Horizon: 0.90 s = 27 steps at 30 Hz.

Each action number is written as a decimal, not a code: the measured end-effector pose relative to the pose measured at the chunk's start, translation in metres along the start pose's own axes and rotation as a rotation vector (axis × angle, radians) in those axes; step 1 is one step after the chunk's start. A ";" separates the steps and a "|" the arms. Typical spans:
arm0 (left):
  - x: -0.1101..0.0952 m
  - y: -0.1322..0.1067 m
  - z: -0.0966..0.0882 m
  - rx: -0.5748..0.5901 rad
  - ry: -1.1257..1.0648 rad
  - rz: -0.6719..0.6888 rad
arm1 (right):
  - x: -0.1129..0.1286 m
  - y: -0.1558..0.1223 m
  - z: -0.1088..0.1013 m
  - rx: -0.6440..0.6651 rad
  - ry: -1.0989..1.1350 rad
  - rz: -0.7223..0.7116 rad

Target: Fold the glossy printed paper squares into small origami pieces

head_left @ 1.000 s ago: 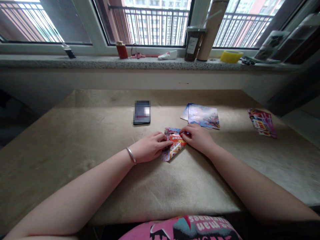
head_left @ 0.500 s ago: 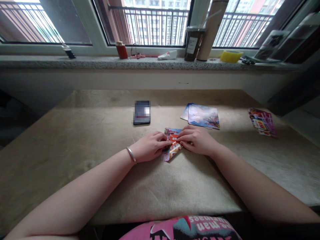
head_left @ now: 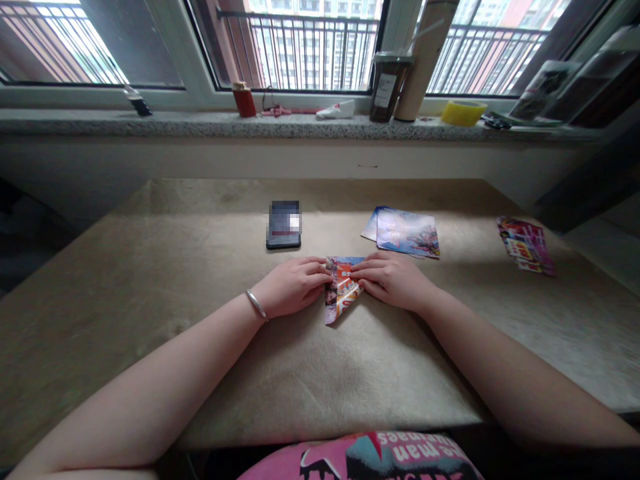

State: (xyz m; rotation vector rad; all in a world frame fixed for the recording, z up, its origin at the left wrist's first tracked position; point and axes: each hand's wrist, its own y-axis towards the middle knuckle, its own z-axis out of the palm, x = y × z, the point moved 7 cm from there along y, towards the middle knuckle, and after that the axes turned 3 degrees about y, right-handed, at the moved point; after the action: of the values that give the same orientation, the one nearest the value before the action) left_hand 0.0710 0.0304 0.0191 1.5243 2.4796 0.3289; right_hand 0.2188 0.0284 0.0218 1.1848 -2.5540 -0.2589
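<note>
A colourful printed sheet of paper [head_left: 345,285], folded with a slanted lower right edge, lies on the table before me. Orange, white and purple print shows on it. My left hand [head_left: 295,285], with a silver bangle at the wrist, is closed at the paper's left edge, its fingertips on that edge and its thumb partly hidden. Opposite it, my right hand [head_left: 393,280] grips the right side, with its fingers across the top and its thumb near the slanted edge. The paper's lower corner points toward me.
A phone [head_left: 284,225] with a blurred screen lies beyond my left hand. Printed sheets [head_left: 407,232] are stacked beyond my right hand, and several pink-red packets or cards [head_left: 527,247] lie far right. On the windowsill stand a red lighter-like item [head_left: 244,100], a dark lidded cup [head_left: 387,90] and yellow tape [head_left: 464,113].
My left hand has slid left from the paper's middle to its left edge, uncovering more print. The paper's left side now looks straighter and folded. My right hand has barely moved.
</note>
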 end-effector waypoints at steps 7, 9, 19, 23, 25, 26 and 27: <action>-0.004 -0.001 -0.002 0.026 0.017 0.076 | -0.002 0.002 0.004 0.006 0.027 0.054; -0.006 -0.002 -0.004 0.025 0.022 0.098 | -0.001 0.003 0.006 0.019 0.020 0.057; -0.006 -0.005 -0.005 -0.007 -0.021 0.132 | 0.004 0.009 0.014 0.018 0.052 0.036; -0.004 -0.006 -0.004 0.004 -0.022 0.108 | 0.005 0.011 0.016 0.022 0.059 0.038; -0.002 -0.007 -0.003 0.006 -0.030 0.081 | 0.006 0.011 0.016 0.026 0.053 0.031; -0.001 -0.006 -0.003 -0.001 -0.034 0.063 | 0.006 0.012 0.017 0.026 0.051 0.027; 0.000 -0.006 -0.003 -0.011 -0.037 0.044 | 0.007 0.012 0.017 0.024 0.049 0.024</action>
State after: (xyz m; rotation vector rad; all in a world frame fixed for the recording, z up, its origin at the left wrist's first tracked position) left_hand 0.0646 0.0278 0.0203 1.5685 2.4147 0.3184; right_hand 0.2005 0.0313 0.0109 1.1540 -2.5344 -0.1916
